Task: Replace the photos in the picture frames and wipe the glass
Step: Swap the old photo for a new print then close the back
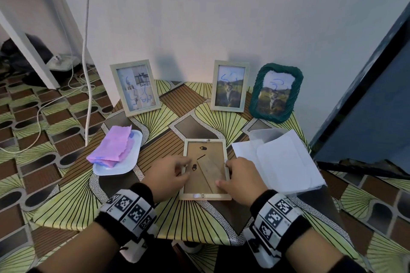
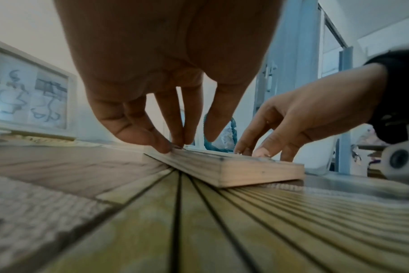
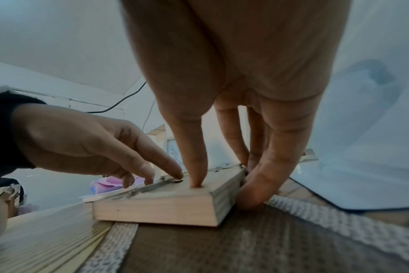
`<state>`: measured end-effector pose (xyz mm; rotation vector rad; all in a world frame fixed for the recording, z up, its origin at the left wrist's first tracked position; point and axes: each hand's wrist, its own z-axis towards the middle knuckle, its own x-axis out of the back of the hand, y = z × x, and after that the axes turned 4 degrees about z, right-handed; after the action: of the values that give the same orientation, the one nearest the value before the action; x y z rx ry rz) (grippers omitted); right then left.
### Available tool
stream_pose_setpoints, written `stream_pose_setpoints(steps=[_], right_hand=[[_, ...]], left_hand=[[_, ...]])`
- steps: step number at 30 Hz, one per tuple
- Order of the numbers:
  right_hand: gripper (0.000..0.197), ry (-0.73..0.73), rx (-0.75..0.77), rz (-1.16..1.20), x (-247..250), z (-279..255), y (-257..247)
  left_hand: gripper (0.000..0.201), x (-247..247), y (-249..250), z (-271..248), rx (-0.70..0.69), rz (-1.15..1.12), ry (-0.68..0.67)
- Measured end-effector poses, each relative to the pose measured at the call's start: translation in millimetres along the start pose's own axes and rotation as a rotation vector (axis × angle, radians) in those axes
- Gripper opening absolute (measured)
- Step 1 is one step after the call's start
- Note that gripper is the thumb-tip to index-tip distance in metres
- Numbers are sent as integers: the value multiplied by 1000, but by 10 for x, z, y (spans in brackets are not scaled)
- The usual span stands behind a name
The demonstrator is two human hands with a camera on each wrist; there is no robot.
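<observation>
A light wooden picture frame [image 1: 205, 196] lies face down at the middle of the table, its brown backing and folded stand facing up. My left hand [image 1: 185, 165] rests on its left rail, the index finger straight and touching a small metal tab [image 3: 166, 178]. My right hand [image 1: 224, 173] braces the right rail: the thumb [image 3: 194, 166] presses down on the back while the other fingers lie against the outer side. Three frames stand at the back with blue scribbles on the glass: a wooden one [image 1: 135, 86], a second wooden one [image 1: 229, 85] and a green woven one [image 1: 276, 92].
A pink cloth [image 1: 113, 147] lies on a white tray [image 1: 131, 162] to the left. White sheets [image 1: 284, 159] sit on a clear plastic box [image 1: 266, 134] to the right. Cables [image 1: 87, 73] run down to the floor at the left, and a dark door [image 1: 366, 106] stands at the right.
</observation>
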<state>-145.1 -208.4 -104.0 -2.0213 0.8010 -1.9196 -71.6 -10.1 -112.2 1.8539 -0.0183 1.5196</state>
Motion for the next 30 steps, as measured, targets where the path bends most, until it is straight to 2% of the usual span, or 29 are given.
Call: stream_pose_setpoints(steps=[7, 12, 15, 20, 23, 30], right_hand=[[33, 10, 23, 16, -3, -6, 16], [32, -17, 24, 15, 17, -6, 10], [25, -43, 32, -15, 41, -8, 8], [25, -92, 64, -46, 58, -10, 11], [35, -136, 70, -20, 31, -23, 0], [41, -119, 100, -101, 45, -11, 11]], left_hand=[[45, 31, 14, 28, -108, 248, -88], [68, 77, -59, -119, -249, 260, -131], [56, 64, -104, -240, -350, 245, -137], [33, 60, -80, -302, -388, 262, -134], [29, 69, -45, -286, -418, 295, -136], [27, 99, -18, -310, -461, 326, -125]])
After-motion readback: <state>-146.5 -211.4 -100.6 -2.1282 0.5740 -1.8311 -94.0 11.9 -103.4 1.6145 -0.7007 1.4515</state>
